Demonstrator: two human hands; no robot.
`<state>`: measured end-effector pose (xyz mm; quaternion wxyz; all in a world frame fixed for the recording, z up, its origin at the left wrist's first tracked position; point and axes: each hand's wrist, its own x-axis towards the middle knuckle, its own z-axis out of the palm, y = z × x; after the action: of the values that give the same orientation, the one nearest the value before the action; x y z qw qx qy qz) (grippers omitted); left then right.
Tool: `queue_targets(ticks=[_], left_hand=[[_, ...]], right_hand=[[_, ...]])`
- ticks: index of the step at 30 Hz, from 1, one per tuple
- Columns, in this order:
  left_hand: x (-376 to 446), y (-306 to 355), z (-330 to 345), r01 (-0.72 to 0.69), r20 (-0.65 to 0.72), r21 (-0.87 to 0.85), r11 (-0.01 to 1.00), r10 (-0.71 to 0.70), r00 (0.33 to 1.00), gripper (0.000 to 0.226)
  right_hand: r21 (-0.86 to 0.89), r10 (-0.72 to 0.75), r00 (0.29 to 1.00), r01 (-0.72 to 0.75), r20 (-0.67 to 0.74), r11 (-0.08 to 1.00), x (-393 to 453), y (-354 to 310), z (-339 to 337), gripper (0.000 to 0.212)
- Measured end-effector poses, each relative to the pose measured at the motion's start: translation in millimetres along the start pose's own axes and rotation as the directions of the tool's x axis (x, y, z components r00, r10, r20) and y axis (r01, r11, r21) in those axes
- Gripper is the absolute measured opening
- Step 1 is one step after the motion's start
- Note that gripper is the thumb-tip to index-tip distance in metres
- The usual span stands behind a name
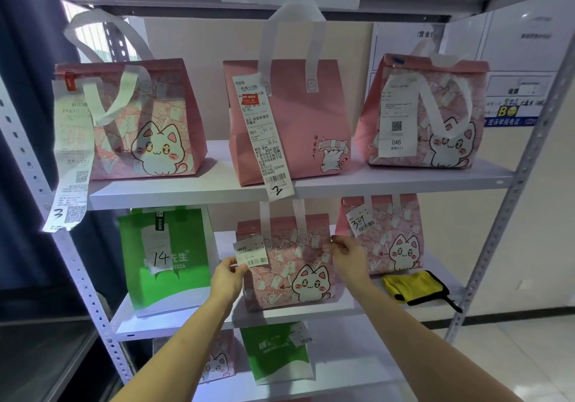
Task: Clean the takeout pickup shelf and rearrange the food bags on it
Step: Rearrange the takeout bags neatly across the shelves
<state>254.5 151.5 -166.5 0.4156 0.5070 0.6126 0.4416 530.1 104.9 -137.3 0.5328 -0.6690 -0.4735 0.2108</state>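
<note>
Centrally, pink cat-print bag [289, 264] upright, white handles, barcode receipt [251, 253] attached.

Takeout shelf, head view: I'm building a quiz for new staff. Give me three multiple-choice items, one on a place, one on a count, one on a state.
1. Where does the yellow cloth lie?
A. top tier
B. middle tier, right end
C. floor

2. How many bags stand on the top tier?
A. two
B. three
C. five

3. What is the left hand doing?
A. pinching a receipt
B. holding the cloth
C. resting at the side

Answers: 1 B, it lies beside the rightmost pink bag. 2 B, three pink bags stand there. 3 A, its fingers pinch the receipt's lower edge.
</note>
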Motion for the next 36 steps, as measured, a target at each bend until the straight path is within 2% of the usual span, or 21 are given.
queue_targets(ticks=[7,14,21,29,36], left_hand=[[-3.6,6.3,0.0,-0.003,0.023,-0.009,1.0,0.003,1.0,0.032],[-6.5,5.9,-2.1,0.015,0.049,0.012,1.0,-0.015,0.999,0.039],[-15.6,9.4,-7.4,0.005,0.059,-0.041,0.999,-0.003,0.998,0.049],[-27.9,15.1,-9.7,-0.097,0.03,0.026,0.995,0.096,0.995,0.044],[-39.3,16.5,-10.6,-0.145,0.057,0.09,0.985,0.141,0.988,0.039]], right_hand=[[0.062,0.049,0.998,-0.05,0.026,0.997,-6.5,-2.5,-2.7,0.026],[0.034,0.059,0.998,-0.061,0.038,0.998,-17.5,-10.5,-4.1,0.031],[0.093,0.046,0.999,-0.045,-0.006,0.995,-30.0,-16.9,-2.1,0.027],[0.13,0.006,1.0,-0.003,-0.027,0.992,-45.8,-19.1,4.0,0.016],[0.091,0.006,1.0,-0.004,-0.017,0.996,-64.0,-25.5,6.1,0.02]])
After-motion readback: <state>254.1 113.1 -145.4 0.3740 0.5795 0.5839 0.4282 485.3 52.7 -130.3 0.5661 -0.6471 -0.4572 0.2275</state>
